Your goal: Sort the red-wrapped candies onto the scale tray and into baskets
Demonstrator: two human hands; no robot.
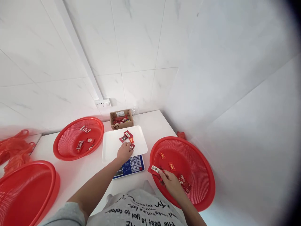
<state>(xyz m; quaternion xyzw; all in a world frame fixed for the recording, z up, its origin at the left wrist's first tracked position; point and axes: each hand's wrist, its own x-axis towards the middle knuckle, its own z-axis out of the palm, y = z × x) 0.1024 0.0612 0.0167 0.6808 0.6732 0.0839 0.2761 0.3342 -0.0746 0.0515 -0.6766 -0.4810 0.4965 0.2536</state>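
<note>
My left hand [124,151] reaches over the white tray [110,149] on a blue scale [131,165] and touches small red sachets [127,135] lying there; whether it grips one is hidden by the hand. My right hand [169,180] is at the near rim of the right red basket [202,169], closed on a small red and white packet [155,169]. A few more red sachets [171,165] lie inside that basket.
A second red basket [70,138] with several sachets sits at the left, a third [25,191] at the near left. A small cardboard box [121,118] of sachets stands by the wall under a socket [102,103]. Red plastic bags [14,150] lie far left.
</note>
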